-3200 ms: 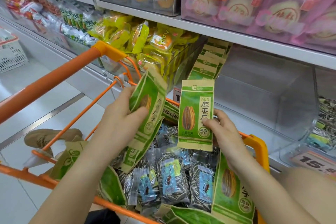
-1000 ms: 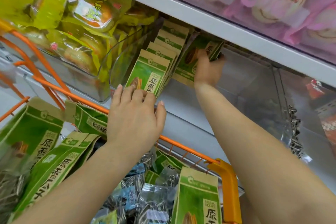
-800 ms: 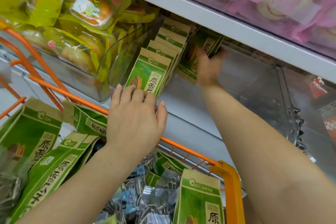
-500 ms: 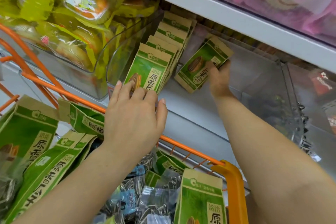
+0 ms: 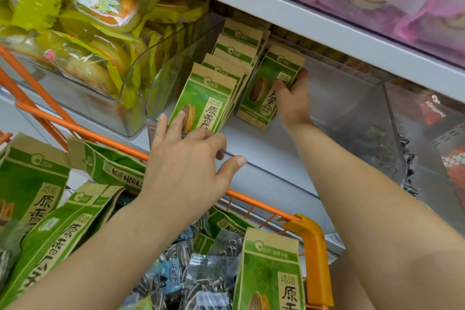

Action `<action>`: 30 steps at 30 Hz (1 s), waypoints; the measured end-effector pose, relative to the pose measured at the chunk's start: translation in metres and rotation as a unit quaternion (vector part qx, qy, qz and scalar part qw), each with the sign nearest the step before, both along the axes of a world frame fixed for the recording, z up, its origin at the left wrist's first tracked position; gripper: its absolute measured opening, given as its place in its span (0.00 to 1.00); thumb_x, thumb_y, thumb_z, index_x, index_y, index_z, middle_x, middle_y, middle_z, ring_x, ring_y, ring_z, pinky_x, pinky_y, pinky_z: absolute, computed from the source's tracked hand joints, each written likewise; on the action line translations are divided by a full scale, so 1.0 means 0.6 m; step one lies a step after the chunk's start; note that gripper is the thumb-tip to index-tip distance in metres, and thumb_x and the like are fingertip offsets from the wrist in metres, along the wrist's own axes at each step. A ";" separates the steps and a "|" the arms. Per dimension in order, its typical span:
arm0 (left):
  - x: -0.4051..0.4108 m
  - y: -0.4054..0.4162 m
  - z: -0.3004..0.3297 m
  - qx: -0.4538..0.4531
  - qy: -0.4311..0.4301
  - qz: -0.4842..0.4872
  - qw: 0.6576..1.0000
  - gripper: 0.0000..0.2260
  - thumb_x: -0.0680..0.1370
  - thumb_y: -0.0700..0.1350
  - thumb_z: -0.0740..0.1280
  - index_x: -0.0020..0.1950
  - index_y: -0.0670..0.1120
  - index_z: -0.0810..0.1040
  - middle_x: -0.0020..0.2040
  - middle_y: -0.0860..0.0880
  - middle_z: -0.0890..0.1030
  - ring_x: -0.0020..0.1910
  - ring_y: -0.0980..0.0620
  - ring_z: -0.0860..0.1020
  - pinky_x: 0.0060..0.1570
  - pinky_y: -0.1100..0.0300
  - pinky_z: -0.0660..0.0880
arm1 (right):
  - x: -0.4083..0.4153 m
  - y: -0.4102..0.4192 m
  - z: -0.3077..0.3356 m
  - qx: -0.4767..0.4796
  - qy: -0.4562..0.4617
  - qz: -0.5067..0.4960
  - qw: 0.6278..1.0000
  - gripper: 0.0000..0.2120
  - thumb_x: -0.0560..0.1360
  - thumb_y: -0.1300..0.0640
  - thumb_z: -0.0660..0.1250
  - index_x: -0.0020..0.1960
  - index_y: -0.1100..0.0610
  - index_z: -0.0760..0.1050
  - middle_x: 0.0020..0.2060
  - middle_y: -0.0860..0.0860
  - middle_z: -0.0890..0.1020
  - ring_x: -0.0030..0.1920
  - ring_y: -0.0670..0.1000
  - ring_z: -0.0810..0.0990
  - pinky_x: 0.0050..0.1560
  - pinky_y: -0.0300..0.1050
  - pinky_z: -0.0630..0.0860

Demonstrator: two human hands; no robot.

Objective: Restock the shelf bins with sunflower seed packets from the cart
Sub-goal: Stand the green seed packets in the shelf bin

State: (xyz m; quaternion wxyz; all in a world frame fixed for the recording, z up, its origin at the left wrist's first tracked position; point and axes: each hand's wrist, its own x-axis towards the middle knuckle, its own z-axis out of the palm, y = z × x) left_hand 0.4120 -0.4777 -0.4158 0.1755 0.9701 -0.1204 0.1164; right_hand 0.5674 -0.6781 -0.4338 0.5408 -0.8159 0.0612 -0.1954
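While pinched upright in the right hand [image 5: 293, 103], thumb across its face and fingers curled behind, green-and-kraft sunflower seed packet [image 5: 270, 87] stands inside the clear plastic shelf bin [image 5: 352, 98], long axis near vertical and tilted slightly right, just right of the standing row of matching packets [image 5: 221, 83], probably about to be pressed left against it. Left hand [image 5: 186, 166] nearer the row, fingers straight and spread, fingertips touching the front packet's face, gripping nothing; more green packets down in the orange wire cart [image 5: 309, 254].
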 end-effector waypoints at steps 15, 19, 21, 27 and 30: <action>0.002 -0.001 -0.008 0.030 -0.032 0.001 0.999 0.22 0.75 0.64 0.53 0.44 0.52 0.80 0.49 0.49 0.84 0.64 0.33 0.72 0.67 0.36 0.59 | 0.017 -0.007 0.010 -0.181 0.039 -0.045 0.982 0.31 0.70 0.58 0.74 0.67 0.61 0.63 0.61 0.56 0.77 0.60 0.57 0.76 0.51 0.42 0.71; 0.002 -0.002 -0.010 0.036 -0.038 0.002 0.999 0.23 0.75 0.64 0.53 0.45 0.51 0.80 0.48 0.48 0.84 0.64 0.33 0.72 0.67 0.35 0.59 | 0.013 0.001 -0.015 -0.226 0.081 -0.084 0.967 0.26 0.75 0.54 0.69 0.67 0.63 0.62 0.61 0.61 0.77 0.60 0.61 0.76 0.51 0.48 0.72; 0.002 -0.003 -0.011 0.039 -0.041 0.004 0.998 0.22 0.75 0.63 0.53 0.45 0.50 0.80 0.48 0.47 0.84 0.63 0.33 0.72 0.67 0.35 0.59 | 0.011 0.000 -0.024 -0.249 0.119 -0.084 0.958 0.23 0.76 0.53 0.67 0.65 0.64 0.65 0.61 0.61 0.77 0.61 0.61 0.76 0.51 0.49 0.72; 0.001 -0.003 -0.012 0.044 -0.050 0.001 0.998 0.23 0.75 0.63 0.53 0.45 0.50 0.81 0.48 0.47 0.84 0.63 0.33 0.72 0.67 0.35 0.59 | 0.020 0.013 -0.026 -0.257 0.127 -0.079 0.955 0.17 0.81 0.55 0.59 0.67 0.62 0.67 0.61 0.61 0.78 0.61 0.62 0.75 0.52 0.48 0.71; 0.002 -0.003 -0.013 0.045 -0.051 0.000 0.998 0.22 0.76 0.63 0.53 0.45 0.50 0.81 0.48 0.47 0.83 0.64 0.33 0.72 0.67 0.35 0.59 | 0.021 0.018 -0.032 -0.239 0.143 -0.066 0.958 0.18 0.82 0.55 0.56 0.69 0.61 0.65 0.62 0.60 0.77 0.62 0.62 0.75 0.54 0.49 0.72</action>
